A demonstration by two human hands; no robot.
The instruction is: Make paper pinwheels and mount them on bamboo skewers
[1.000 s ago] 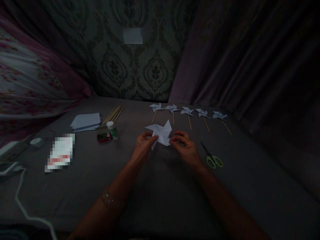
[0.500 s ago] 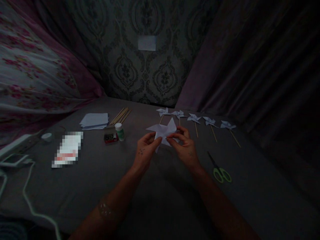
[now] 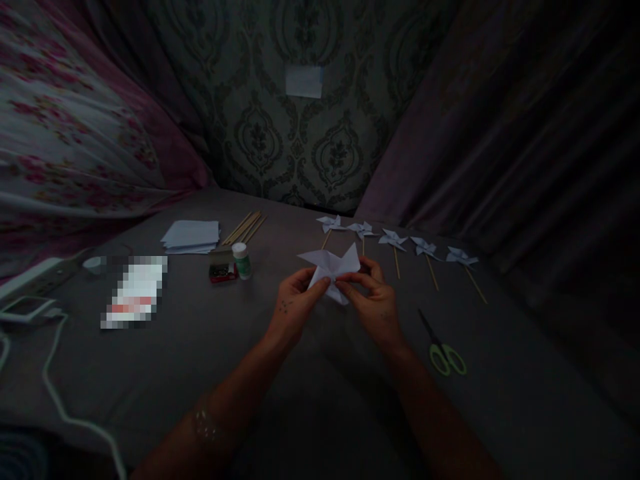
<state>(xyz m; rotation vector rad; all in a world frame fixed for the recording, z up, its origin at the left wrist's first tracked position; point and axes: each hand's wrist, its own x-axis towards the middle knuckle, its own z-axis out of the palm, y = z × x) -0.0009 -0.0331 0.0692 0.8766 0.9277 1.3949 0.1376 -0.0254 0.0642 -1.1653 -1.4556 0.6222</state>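
Between my two hands is a white paper pinwheel (image 3: pixel 332 264), its pointed blades spread and no stick visible on it. My left hand (image 3: pixel 294 301) is closed on the pinwheel's left side, with the thumb on the front near the middle. My right hand (image 3: pixel 374 297) pinches at the pinwheel's centre with thumb and forefinger; whether a small pin sits in that pinch I cannot make out. The other right fingers are behind the paper. To the left of my hands lie an open red box (image 3: pixel 223 272) of small dark pieces and a green bottle with a white cap (image 3: pixel 241 261).
Several finished pinwheels on sticks (image 3: pixel 394 241) lie in a row at the back right. Scissors with green handles (image 3: pixel 447 359) lie at right. A stack of white paper (image 3: pixel 191 237) and wooden sticks (image 3: pixel 244 228) are back left. A white cable (image 3: pixel 60 413) and power strip (image 3: pixel 37 280) are far left.
The pinwheel has turned a little in my hands, its top right blade now tilting further right. Both hands keep hold of it. The whole view has shifted slightly.
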